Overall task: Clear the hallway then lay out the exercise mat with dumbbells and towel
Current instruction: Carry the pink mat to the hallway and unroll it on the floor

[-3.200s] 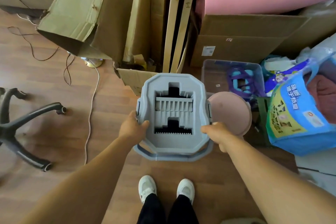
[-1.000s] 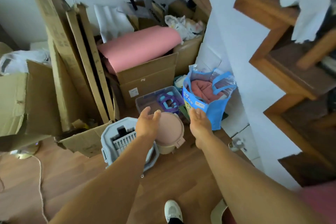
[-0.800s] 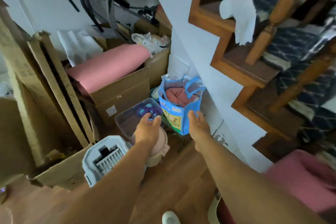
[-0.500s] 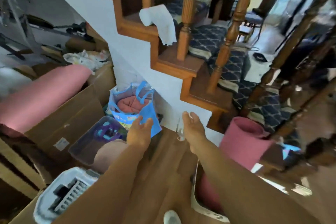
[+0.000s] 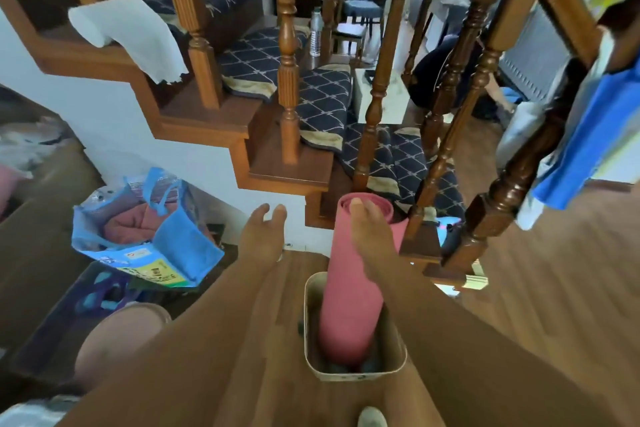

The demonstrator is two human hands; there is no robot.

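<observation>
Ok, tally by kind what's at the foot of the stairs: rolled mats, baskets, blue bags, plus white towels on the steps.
Rolled pink mat, upright in the basket: 1
Basket: 1
Blue bag: 1
White towel, draped over a step: 1
Total: 4

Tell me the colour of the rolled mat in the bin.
Pink; the mat shows best in head view.

Soft daylight, motion blur, warped edges
</observation>
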